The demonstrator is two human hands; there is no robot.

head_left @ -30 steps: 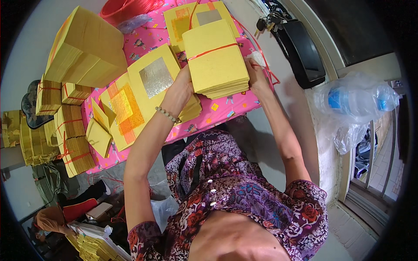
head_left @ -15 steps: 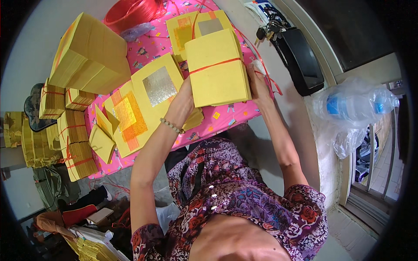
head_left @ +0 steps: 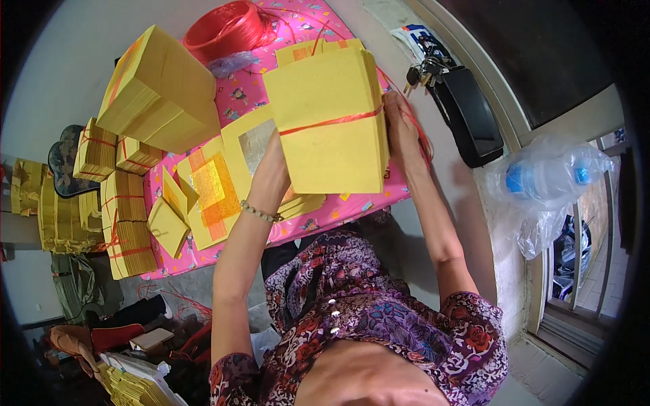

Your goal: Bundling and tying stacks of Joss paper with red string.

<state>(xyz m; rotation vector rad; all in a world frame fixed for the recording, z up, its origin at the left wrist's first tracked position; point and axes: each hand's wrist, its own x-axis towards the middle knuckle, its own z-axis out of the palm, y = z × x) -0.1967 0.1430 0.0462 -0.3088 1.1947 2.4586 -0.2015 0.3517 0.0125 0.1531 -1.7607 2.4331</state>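
Between my hands is a thick bundle of yellow paper (head_left: 328,155), held up over the near right part of the table. A red plastic string (head_left: 332,121) runs across its middle. My left hand (head_left: 272,168) is closed on the bundle's left side, its fingers hidden behind the paper. Against the right side my right hand (head_left: 402,128) grips the edge. Beneath and beside the bundle lie yellow sheets with a silver foil square (head_left: 256,147) and a gold and orange foil square (head_left: 211,186). Loose red string hangs by my right wrist.
A tall yellow paper stack (head_left: 159,88) stands on the pink patterned table cover (head_left: 240,88). Several smaller tied bundles (head_left: 125,227) sit at its left. A red string coil (head_left: 227,30) lies at the back. Keys (head_left: 426,71) and a black case (head_left: 467,111) rest on the right ledge.
The tied bundle has come nearer to me and slightly left, with both hands still on it. It covers more of the foil sheets. The whole view has shifted slightly.
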